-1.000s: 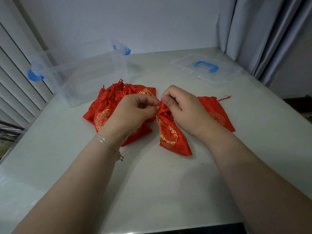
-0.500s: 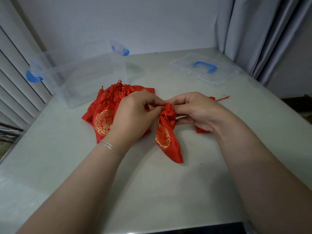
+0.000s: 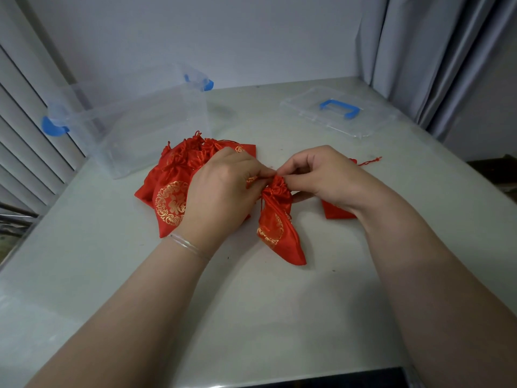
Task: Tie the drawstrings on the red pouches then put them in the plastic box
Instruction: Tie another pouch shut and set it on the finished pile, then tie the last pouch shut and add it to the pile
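Pouch: red satin drawstring pouch (image 3: 275,222) with gold emblem, neck gathered, hanging between both hands.
Left hand (image 3: 221,197): pinching pouch neck.
Right hand (image 3: 327,177): pinching pouch neck.

Red pouch (image 3: 275,228), gold-printed: I see its neck gathered, body hanging tilted. Pouch pile (image 3: 173,189) beside clear plastic box (image 3: 134,127), uncovered.

Pouch (image 3: 277,228): glossy red satin-like cloth, gold print.
Plastic box (image 3: 134,127): clear smooth plastic, blue clips.
Lid (image 3: 335,113): clear plastic.
Table (image 3: 251,317): smooth, slightly sheened.
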A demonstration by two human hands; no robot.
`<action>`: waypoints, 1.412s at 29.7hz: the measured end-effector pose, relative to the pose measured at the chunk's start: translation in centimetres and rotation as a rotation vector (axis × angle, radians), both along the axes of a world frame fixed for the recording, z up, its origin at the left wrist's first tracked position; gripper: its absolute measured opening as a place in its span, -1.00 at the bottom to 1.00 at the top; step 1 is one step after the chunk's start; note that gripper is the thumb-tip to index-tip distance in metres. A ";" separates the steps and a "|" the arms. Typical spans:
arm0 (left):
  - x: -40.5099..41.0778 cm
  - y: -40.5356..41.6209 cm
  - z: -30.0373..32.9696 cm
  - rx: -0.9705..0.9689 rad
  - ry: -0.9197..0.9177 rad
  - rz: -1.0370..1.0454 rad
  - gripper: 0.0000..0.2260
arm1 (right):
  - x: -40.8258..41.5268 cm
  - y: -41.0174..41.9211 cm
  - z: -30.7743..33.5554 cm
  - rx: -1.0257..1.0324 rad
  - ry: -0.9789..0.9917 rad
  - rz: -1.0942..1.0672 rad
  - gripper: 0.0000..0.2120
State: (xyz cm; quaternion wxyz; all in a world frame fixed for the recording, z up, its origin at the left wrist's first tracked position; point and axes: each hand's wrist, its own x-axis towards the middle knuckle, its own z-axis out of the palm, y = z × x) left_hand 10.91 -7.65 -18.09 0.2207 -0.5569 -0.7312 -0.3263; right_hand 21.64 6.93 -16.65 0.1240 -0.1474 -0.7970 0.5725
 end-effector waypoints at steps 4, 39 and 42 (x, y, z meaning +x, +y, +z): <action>0.2 0.1 0.1 0.013 0.017 -0.005 -0.83 | 0.0 0.1 -0.1 -0.044 -0.007 0.008 -0.83; -1.9 0.5 -1.7 -0.108 -0.334 0.365 -0.38 | 0.9 6.2 -2.7 0.472 -0.703 -0.754 -0.32; -1.4 0.5 -1.3 -0.063 -0.189 0.356 -0.51 | 0.3 6.4 -3.2 0.516 -0.676 -0.726 -0.51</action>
